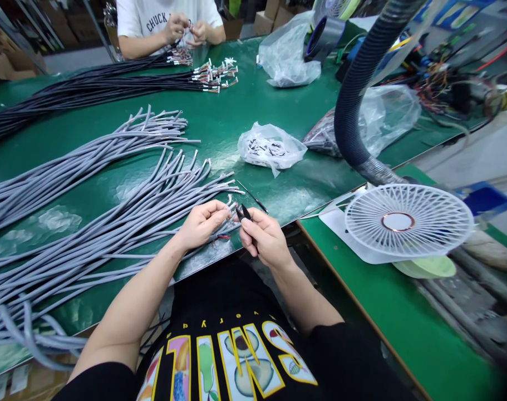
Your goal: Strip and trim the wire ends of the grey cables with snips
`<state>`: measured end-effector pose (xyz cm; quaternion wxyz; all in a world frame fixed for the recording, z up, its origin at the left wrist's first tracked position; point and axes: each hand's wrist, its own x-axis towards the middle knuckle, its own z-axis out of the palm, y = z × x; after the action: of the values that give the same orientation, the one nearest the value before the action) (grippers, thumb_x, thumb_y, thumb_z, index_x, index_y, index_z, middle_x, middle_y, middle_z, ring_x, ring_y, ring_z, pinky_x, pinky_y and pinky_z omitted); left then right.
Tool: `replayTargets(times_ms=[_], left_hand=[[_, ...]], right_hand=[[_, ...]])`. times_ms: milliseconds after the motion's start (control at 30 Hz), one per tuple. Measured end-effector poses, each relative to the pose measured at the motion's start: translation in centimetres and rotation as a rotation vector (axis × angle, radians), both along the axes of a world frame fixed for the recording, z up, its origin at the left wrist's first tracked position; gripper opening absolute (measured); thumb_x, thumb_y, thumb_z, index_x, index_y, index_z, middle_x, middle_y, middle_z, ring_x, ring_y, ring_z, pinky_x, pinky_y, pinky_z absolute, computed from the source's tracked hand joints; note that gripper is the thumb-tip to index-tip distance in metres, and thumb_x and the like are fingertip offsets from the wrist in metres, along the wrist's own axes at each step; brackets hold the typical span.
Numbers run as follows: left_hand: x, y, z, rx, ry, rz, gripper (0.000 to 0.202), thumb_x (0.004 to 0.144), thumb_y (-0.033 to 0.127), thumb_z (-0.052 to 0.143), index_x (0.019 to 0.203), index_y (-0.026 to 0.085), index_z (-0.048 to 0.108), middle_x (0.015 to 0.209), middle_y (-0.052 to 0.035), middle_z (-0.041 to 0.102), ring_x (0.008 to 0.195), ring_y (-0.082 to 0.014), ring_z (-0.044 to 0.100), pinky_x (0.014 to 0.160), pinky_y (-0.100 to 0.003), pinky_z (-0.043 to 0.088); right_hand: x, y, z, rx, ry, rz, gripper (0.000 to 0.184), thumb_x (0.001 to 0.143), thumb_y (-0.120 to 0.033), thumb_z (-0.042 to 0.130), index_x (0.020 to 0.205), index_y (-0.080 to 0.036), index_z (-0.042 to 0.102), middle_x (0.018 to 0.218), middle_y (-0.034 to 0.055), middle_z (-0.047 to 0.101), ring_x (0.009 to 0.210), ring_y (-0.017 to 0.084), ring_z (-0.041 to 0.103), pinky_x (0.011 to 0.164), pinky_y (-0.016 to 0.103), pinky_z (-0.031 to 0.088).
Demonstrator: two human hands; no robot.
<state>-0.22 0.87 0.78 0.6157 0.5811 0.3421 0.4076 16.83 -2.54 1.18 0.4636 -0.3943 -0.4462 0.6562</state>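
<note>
My left hand (pixel 203 223) is closed in a pinch on the end of a grey cable (pixel 230 207) at the near edge of the green table (pixel 220 128). Thin coloured wires hang out below that cable end. My right hand (pixel 264 236) is closed around small black pliers or tweezers (pixel 243 213), whose tips point at the cable end. Both hands meet just above the table edge. A large fan of grey cables (pixel 111 217) spreads to the left of my hands.
A black thin tool (pixel 253 197) lies by the cables. A clear bag of small parts (pixel 272 147) sits mid-table. A white fan (pixel 407 223) and a dark corrugated hose (pixel 357 94) stand at the right. Black cables (pixel 90 86) lie far left, where another person's hands (pixel 186 28) work.
</note>
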Motion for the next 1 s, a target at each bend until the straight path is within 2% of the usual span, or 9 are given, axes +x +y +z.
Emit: replayTargets(times_ms=[167,433,533,600,633,667,733,833,1000], left_hand=[[0.0,0.2,0.1,-0.039,-0.061,-0.009,0.041,0.085,0.052,0.059,0.086,0.011,0.062,0.049,0.0080,0.031,0.044,-0.0048,0.024,0.043,-0.021,0.017],[-0.1,0.2,0.6,-0.033,-0.070,0.044,0.043,0.082,0.055,0.061,0.081,0.012,0.059,0.049,0.0077,0.032,0.043,-0.0050,0.025,0.042,-0.021,0.017],[-0.1,0.1,0.4,-0.035,-0.011,-0.013,0.043,0.082,0.055,0.060,0.079,0.012,0.058,0.050,0.0073,0.035,0.044,-0.0048,0.026,0.044,-0.021,0.020],[0.0,0.0,0.1,-0.041,0.028,-0.055,0.043,0.084,0.055,0.058,0.079,0.012,0.058,0.051,0.0071,0.036,0.045,-0.0047,0.026,0.045,-0.021,0.021],[0.0,0.0,0.0,-0.044,0.036,-0.062,0.043,0.084,0.054,0.057,0.079,0.011,0.058,0.051,0.0071,0.036,0.045,-0.0046,0.026,0.045,-0.021,0.021],[0.0,0.0,-0.1,-0.046,0.033,-0.063,0.043,0.085,0.054,0.056,0.079,0.011,0.058,0.051,0.0071,0.036,0.046,-0.0046,0.026,0.046,-0.021,0.020],[-0.1,0.1,-0.2,-0.052,0.007,-0.056,0.042,0.086,0.052,0.056,0.079,0.011,0.058,0.052,0.0072,0.036,0.046,-0.0045,0.025,0.046,-0.021,0.020],[-0.2,0.2,-0.2,-0.072,-0.026,-0.060,0.042,0.085,0.053,0.057,0.078,0.012,0.057,0.051,0.0078,0.034,0.045,-0.0042,0.024,0.046,-0.021,0.019],[0.0,0.1,0.3,-0.071,-0.021,-0.056,0.043,0.084,0.055,0.058,0.077,0.012,0.056,0.050,0.0084,0.032,0.044,-0.0043,0.024,0.045,-0.021,0.019]], right_hand=[[-0.9,0.1,0.0,0.008,0.024,-0.069,0.020,0.085,-0.036,0.060,0.089,-0.017,0.059,0.047,-0.0092,0.048,0.029,0.003,0.035,0.033,0.017,0.021],[-2.0,0.6,-0.2,0.032,0.062,-0.128,0.017,0.086,-0.034,0.061,0.086,-0.017,0.060,0.047,-0.0084,0.048,0.030,0.003,0.034,0.033,0.018,0.023],[-0.4,1.9,1.1,0.121,0.088,-0.329,0.016,0.085,-0.034,0.062,0.082,-0.019,0.057,0.046,-0.0101,0.041,0.030,0.002,0.031,0.035,0.019,0.024],[1.1,2.7,2.3,0.252,0.068,-0.504,0.018,0.086,-0.037,0.061,0.082,-0.021,0.054,0.048,-0.0106,0.038,0.031,0.002,0.030,0.037,0.020,0.027],[1.7,3.0,2.8,0.299,0.028,-0.540,0.018,0.087,-0.039,0.060,0.083,-0.022,0.054,0.049,-0.0103,0.038,0.031,0.003,0.031,0.038,0.020,0.028],[2.3,3.1,3.2,0.327,-0.023,-0.541,0.019,0.087,-0.041,0.059,0.084,-0.023,0.054,0.049,-0.0098,0.040,0.032,0.004,0.032,0.038,0.021,0.030],[2.8,2.9,3.3,0.326,-0.135,-0.440,0.020,0.088,-0.043,0.058,0.087,-0.023,0.057,0.050,-0.0081,0.045,0.033,0.005,0.036,0.038,0.023,0.031],[2.7,2.0,2.4,0.276,-0.225,-0.228,0.022,0.089,-0.041,0.057,0.091,-0.020,0.062,0.053,-0.0057,0.052,0.034,0.006,0.041,0.037,0.022,0.030],[2.2,0.8,1.7,0.215,-0.290,-0.081,0.023,0.090,-0.039,0.055,0.091,-0.017,0.062,0.053,-0.0059,0.054,0.033,0.005,0.044,0.036,0.020,0.031]])
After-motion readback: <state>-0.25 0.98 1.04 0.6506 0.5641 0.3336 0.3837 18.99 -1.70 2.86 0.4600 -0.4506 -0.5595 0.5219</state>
